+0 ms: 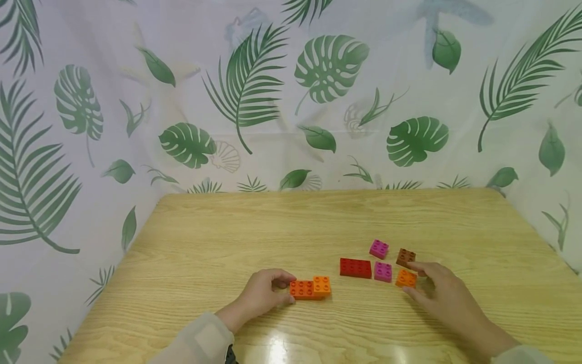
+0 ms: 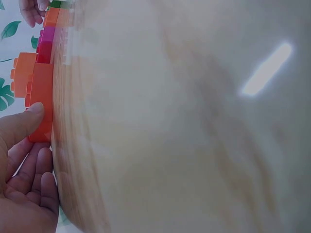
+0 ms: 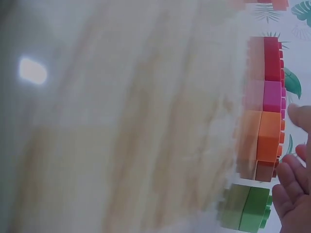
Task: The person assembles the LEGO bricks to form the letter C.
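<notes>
Squareness matters tbh; my left hand (image 1: 262, 292) clamps the long orange brick (image 1: 301, 293); right hand's (image 1: 447, 301) fingers apart, so I'd pinch the small orange brick (image 1: 406, 278) evenly, tabletop's (image 1: 218, 232) right-edge side.

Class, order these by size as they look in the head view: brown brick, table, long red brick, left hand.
1. Table
2. Left hand
3. Long red brick
4. Brown brick
</notes>
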Tool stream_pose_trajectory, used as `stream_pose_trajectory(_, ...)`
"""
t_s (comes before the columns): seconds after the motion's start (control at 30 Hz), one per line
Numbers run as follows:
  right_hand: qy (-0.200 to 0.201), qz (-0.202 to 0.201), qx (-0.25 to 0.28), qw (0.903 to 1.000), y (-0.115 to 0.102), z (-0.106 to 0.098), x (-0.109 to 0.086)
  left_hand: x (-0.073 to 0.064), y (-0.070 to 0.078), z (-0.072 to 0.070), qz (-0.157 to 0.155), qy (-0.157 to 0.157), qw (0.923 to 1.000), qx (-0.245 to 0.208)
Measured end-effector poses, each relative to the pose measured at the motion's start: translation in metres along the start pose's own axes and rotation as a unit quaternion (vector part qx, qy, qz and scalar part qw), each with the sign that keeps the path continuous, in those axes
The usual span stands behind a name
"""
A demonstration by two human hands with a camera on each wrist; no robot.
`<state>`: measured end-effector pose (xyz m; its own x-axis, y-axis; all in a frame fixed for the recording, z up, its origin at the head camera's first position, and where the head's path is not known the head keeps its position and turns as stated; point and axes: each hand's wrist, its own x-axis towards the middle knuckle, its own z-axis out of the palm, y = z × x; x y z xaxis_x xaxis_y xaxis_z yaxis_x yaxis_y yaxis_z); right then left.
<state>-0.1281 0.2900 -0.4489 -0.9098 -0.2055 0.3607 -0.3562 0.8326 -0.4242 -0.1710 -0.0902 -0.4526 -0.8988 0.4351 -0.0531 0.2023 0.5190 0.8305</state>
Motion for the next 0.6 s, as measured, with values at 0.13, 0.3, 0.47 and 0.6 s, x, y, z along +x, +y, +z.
stream_pose_trajectory(0.13, -0.034, 0.034, -0.011, 0.9988, -0.0003, -0.0010, 0.0009, -0.0006, 0.0013, -0.0004, -0.002, -0.002, 1.0000, -0.001)
stream_pose_trajectory(0.3, -0.067, 0.064, -0.017, 0.9955, -0.0019, -0.0022, 0.0010, -0.0007, 0.0019, -0.0007, -0.001, -0.002, 1.0000, -0.002)
stream_pose_trajectory(0.47, -0.075, 0.063, -0.031, 0.9947, 0.0009, -0.0004, 0.0017, -0.0005, 0.0016, -0.0010, -0.003, -0.002, 1.0000, -0.002)
stream_pose_trajectory(0.6, -0.077, 0.055, -0.038, 0.9948, 0.0037, 0.0017, 0.0022, -0.0008, 0.0020, -0.0014, -0.001, -0.004, 1.0000, 0.000)
